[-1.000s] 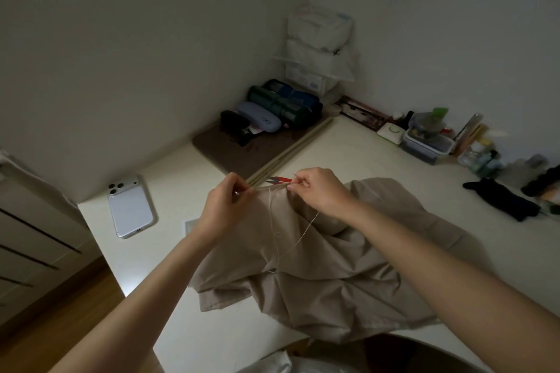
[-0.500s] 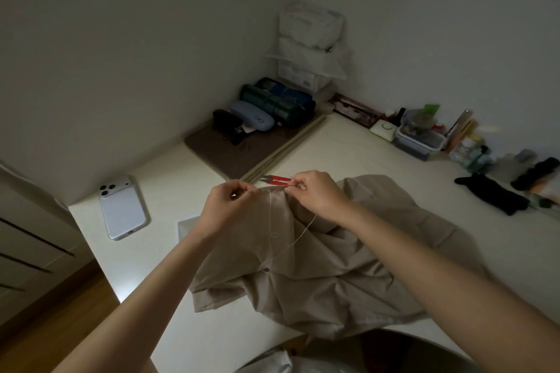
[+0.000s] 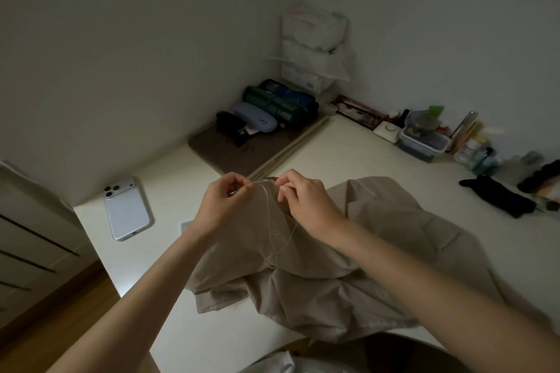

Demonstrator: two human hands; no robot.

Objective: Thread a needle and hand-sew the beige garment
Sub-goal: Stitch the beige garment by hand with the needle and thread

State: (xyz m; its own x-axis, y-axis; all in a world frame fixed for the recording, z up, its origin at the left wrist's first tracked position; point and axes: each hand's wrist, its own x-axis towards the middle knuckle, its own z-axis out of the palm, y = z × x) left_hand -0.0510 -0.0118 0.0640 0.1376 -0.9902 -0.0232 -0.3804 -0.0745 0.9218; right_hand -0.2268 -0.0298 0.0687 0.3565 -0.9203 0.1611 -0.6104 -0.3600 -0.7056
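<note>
Far left, a white phone (image 3: 127,212) lies face down on the table (image 3: 348,154). The left hand (image 3: 225,200) has its fingers curled in, pinching one end of the pale thread (image 3: 268,215). The right hand (image 3: 306,203) pinches it too, just across. Honestly can't make out a needle. The thread's slack loops down onto the beige garment (image 3: 348,275), which is rumpled on the table under both hands. A black cloth (image 3: 500,200) sits far right.

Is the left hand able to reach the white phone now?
Probably yes: the phone lies on the table left of the left hand, nothing between them, though that hand pinches the thread.
</note>
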